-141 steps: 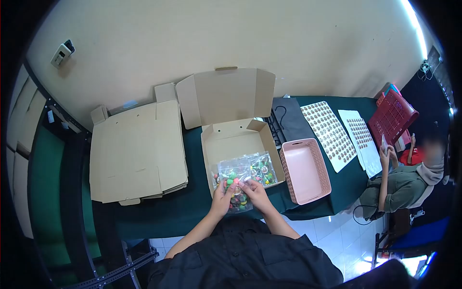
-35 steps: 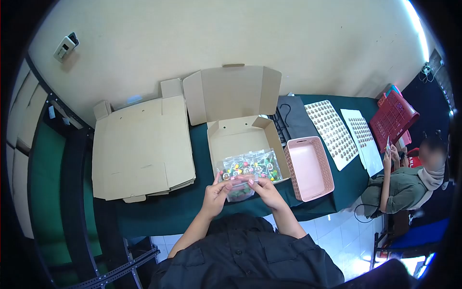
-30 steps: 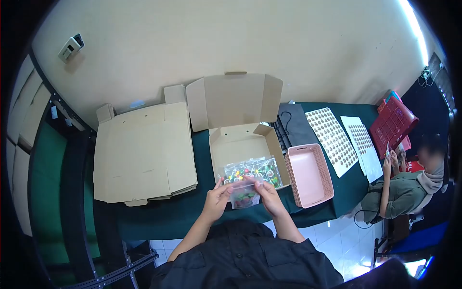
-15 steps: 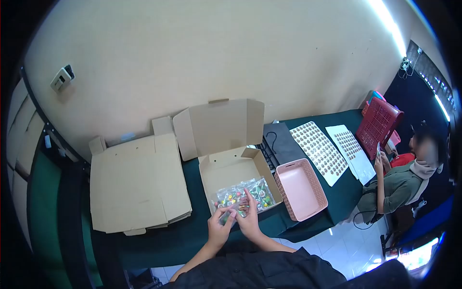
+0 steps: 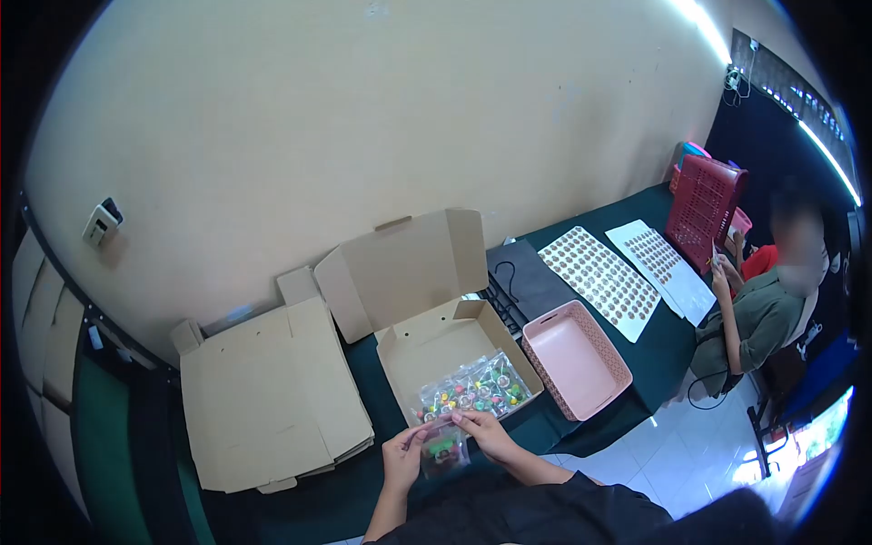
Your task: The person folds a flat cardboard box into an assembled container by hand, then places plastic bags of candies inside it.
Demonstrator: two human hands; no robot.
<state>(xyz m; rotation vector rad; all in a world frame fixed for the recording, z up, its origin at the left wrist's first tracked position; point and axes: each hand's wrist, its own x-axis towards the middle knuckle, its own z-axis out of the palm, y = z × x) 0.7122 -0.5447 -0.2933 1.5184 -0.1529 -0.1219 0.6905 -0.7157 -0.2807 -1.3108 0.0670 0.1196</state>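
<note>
Between my two hands hangs a small clear plastic bag point(image 5: 444, 450) with green and other coloured bits inside. My left hand point(image 5: 403, 454) pinches its upper left edge, and my right hand point(image 5: 486, 436) pinches the top edge on the right. Just beyond my fingers stands an open cardboard box point(image 5: 413, 341) with its lid raised toward the wall. Several similar clear bags point(image 5: 477, 386) with colourful small pieces lie in the front part of the box.
Flattened cardboard boxes point(image 5: 272, 400) are stacked at left. A pink basket point(image 5: 581, 363) stands right of the box. Sticker sheets point(image 5: 599, 282), a dark folder point(image 5: 531, 282) and a maroon basket point(image 5: 704, 209) lie farther along the green-covered table. A person point(image 5: 758, 300) is at the right.
My hands have come down and closer to my body, and the small bag now hangs in full view between them. The camera view has tilted, shifting the scene.
</note>
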